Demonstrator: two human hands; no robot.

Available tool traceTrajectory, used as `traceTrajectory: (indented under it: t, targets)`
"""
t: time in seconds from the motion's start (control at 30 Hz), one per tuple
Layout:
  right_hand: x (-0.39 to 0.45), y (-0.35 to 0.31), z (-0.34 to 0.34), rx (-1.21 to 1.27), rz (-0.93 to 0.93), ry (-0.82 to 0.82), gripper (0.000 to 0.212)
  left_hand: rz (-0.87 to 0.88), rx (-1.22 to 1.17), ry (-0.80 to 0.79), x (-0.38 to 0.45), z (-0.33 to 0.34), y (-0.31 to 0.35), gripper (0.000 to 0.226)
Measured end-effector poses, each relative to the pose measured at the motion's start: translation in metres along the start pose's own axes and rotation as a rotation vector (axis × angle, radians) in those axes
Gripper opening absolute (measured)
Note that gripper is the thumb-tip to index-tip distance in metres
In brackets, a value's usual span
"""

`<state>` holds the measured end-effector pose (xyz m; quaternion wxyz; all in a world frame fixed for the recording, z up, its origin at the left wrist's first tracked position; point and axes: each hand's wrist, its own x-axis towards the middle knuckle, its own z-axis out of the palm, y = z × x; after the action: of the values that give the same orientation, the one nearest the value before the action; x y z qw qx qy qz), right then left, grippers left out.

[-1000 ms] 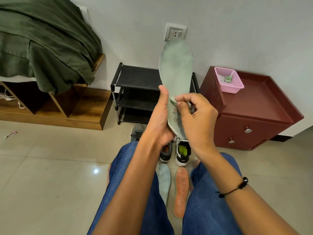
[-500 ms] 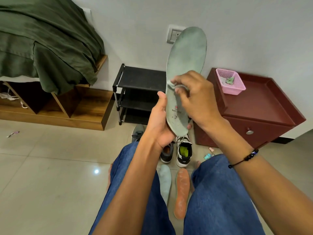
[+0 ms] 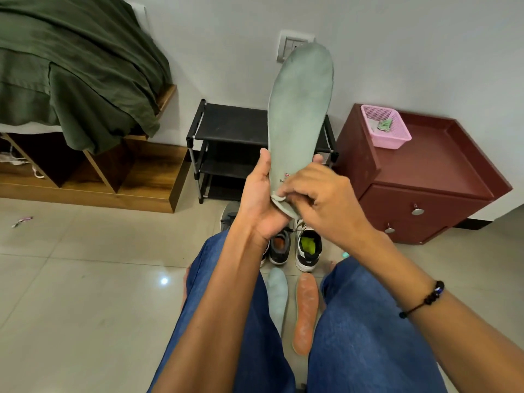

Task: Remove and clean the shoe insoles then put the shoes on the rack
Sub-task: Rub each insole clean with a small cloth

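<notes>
Grey-green insole (image 3: 302,114) held upright in front of the black shoe rack (image 3: 229,129), heel end down.
L. hand (image 3: 259,202) grips heel w/ thumb & fingers curled round it; r. hand (image 3: 323,199) pinches a small cloth (image 3: 279,197) against heel. Below rack: two shoes (image 3: 295,246), two more insoles (image 3: 292,304) on floor.

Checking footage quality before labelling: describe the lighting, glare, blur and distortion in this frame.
Head view: soft, even room light; one small glare spot on the floor tile; wide-angle bending curves the bed and cabinet edges; the insole is sharp, both hands only slightly soft.
</notes>
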<state>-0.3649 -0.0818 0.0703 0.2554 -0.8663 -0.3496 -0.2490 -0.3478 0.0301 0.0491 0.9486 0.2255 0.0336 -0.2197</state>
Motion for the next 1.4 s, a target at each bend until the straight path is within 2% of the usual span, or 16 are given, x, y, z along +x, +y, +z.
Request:
traceTrajectory:
  t: [0.17, 0.3, 0.37, 0.43, 0.5, 0.6, 0.67, 0.77, 0.87, 0.97, 1.07, 1.17, 1.23, 1.33, 1.4]
  targets:
    - [0.035, 0.017, -0.017, -0.144, 0.086, 0.157, 0.011, 0.035, 0.036, 0.000, 0.004, -0.003, -0.005, 0.062]
    - [0.036, 0.008, 0.007, -0.098, 0.129, 0.103, 0.012, 0.030, -0.072, -0.034, 0.004, -0.009, -0.005, 0.064]
    - [0.019, -0.008, 0.019, -0.009, 0.145, 0.128, 0.015, 0.047, -0.097, -0.049, 0.001, -0.014, 0.000, 0.066]
    - [0.000, -0.018, 0.023, 0.078, 0.121, 0.122, 0.018, 0.051, 0.003, -0.054, 0.000, -0.017, 0.001, 0.072]
    - [-0.013, -0.021, 0.019, 0.146, 0.103, 0.048, 0.018, 0.010, 0.090, -0.049, 0.002, -0.018, -0.003, 0.074]
    - [-0.014, -0.015, 0.000, 0.335, 0.326, -0.039, 0.020, 0.009, 0.080, -0.014, 0.005, -0.013, -0.008, 0.070]
    - [-0.003, -0.007, -0.017, 0.357, 0.425, 0.023, 0.023, 0.008, 0.054, -0.023, 0.005, -0.007, -0.010, 0.068]
    - [0.019, 0.004, -0.028, 0.122, 0.314, 0.123, 0.015, 0.045, 0.063, -0.029, 0.004, -0.001, -0.010, 0.062]
    - [0.027, 0.003, -0.009, -0.117, 0.199, 0.113, 0.012, 0.065, 0.003, -0.048, 0.002, 0.002, -0.008, 0.063]
    - [0.008, -0.015, 0.008, -0.061, 0.157, 0.110, 0.012, 0.073, 0.005, -0.075, 0.000, -0.003, -0.002, 0.066]
    - [-0.016, -0.022, 0.006, 0.027, 0.058, -0.037, 0.015, 0.053, 0.100, -0.079, -0.001, -0.005, -0.004, 0.071]
    - [-0.014, -0.012, -0.009, 0.109, 0.062, -0.155, 0.015, 0.026, 0.101, -0.067, 0.001, -0.003, -0.010, 0.074]
    - [-0.003, -0.005, -0.022, 0.133, 0.143, -0.092, 0.015, 0.008, 0.067, -0.070, 0.003, -0.002, -0.012, 0.073]
    - [0.013, 0.009, -0.024, 0.019, 0.205, 0.059, 0.016, 0.054, 0.038, -0.053, 0.007, -0.002, -0.010, 0.062]
    - [0.016, 0.008, -0.011, -0.062, 0.203, 0.073, 0.017, 0.064, 0.019, -0.064, 0.007, -0.001, -0.008, 0.061]
